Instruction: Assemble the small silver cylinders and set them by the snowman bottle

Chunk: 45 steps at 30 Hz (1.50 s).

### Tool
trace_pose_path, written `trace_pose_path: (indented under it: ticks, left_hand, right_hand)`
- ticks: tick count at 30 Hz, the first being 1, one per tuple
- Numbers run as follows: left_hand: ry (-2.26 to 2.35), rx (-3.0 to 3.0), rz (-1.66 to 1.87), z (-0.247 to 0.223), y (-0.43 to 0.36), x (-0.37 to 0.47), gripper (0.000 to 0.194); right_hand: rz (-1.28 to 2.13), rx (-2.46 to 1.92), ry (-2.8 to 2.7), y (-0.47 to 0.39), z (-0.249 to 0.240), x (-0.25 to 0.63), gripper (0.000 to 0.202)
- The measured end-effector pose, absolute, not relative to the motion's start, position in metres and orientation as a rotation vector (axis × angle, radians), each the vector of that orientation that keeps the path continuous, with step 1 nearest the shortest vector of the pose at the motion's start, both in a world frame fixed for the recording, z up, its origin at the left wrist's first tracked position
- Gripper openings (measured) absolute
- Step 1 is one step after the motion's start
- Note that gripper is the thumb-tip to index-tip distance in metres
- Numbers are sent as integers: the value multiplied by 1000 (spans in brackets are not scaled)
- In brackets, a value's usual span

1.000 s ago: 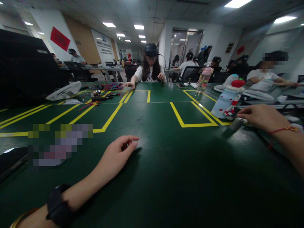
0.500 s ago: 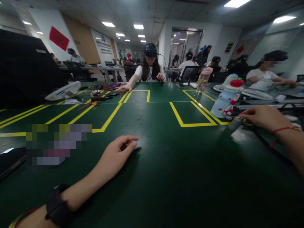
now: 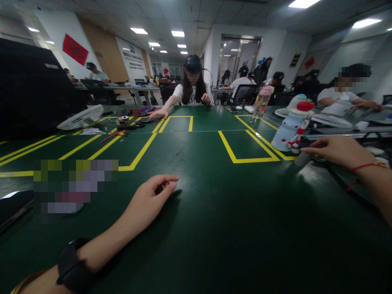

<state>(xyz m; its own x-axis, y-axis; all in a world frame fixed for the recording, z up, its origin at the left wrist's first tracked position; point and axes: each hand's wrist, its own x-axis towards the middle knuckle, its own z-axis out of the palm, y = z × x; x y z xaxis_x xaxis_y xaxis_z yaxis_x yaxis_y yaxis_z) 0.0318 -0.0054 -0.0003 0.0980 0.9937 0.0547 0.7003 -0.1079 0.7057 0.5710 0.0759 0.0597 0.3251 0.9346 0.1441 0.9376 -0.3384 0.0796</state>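
Note:
My left hand (image 3: 150,196) rests on the green table (image 3: 214,220), fingers curved with a gap between thumb and forefinger, and nothing in it. At the right, my right hand (image 3: 333,150) pinches the top of a small grey metallic cylinder (image 3: 302,158). That cylinder is at the tabletop, just in front of a light blue bottle (image 3: 286,132) with a red top. Dark cables lie beneath and beside my right hand.
Across the table sits a person (image 3: 192,85) with one hand stretched toward wires and small parts (image 3: 123,120). Yellow tape (image 3: 143,151) marks the tabletop. White fans (image 3: 81,117) stand left and right; a clear bottle (image 3: 262,103) with a pink lid is farther back.
My right hand has shifted slightly to the left over the cylinder, covering more of its top. My left hand looks unmoved.

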Motion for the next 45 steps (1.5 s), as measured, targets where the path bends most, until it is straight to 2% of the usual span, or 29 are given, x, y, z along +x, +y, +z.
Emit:
trace_pose_path:
  ticks: [2, 7, 12, 19, 22, 25, 30, 35, 43, 45]
  left_hand:
    - [1648, 1872, 741, -1, -5, 31, 39]
    - [1639, 1877, 770, -3, -4, 30, 39]
    - [1649, 1870, 761, -2, -5, 31, 39]
    - [1628, 1877, 775, -4, -4, 31, 39]
    - [1632, 1866, 777, -4, -4, 31, 39]
    - [1651, 1861, 776, -2, -4, 33, 38]
    - [1660, 1858, 775, -1, -5, 33, 39]
    - [1649, 1856, 779, -2, -5, 31, 39]
    - [1655, 1874, 770, -1, -5, 34, 37]
    - [1655, 1880, 759, -1, -5, 35, 36]
  right_hand:
    - [-253, -2566, -1763, 77, 59, 573, 59]
    - [-224, -2567, -1745, 78, 57, 575, 50]
    - [-164, -2566, -1725, 73, 61, 573, 52]
    - [-32, -2521, -1697, 72, 64, 573, 35]
    - [-40, -2471, -1677, 64, 57, 567, 42]
    - [-195, -2324, -1567, 46, 40, 555, 54]
    - [-304, -2103, -1489, 29, 5, 541, 51]
    - [-333, -2013, -1442, 34, -8, 539, 57]
    - [-194, -1858, -1381, 29, 1, 495, 51]
    - [27, -1722, -1447, 20, 5, 458, 50]
